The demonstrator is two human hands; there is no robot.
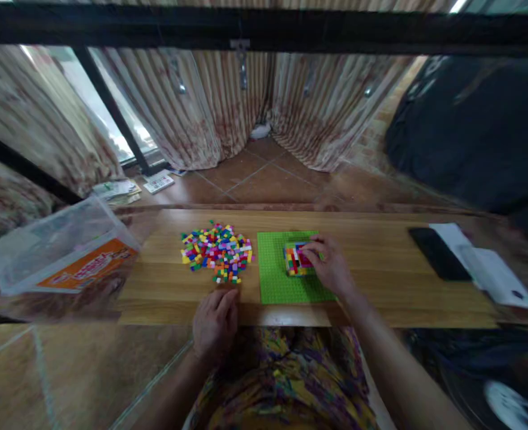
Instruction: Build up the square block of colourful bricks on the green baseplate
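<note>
Head view: bench [380, 239] surface extends right from green baseplate [272, 288] to black slab [438, 254]. Right hand [333, 266] hides the right side of the block structure [291, 263] on the baseplate; fingers bent, grip indeterminable. Left hand [214, 322] rests at near edge, fingers curled, contents hidden.

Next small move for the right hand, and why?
Probably a gentle downward press by the right hand on the brick structure: its fingers are at the structure's top, above the green baseplate. Whether they pinch a brick is too small to tell. The left hand is apart, near the loose bricks.
</note>
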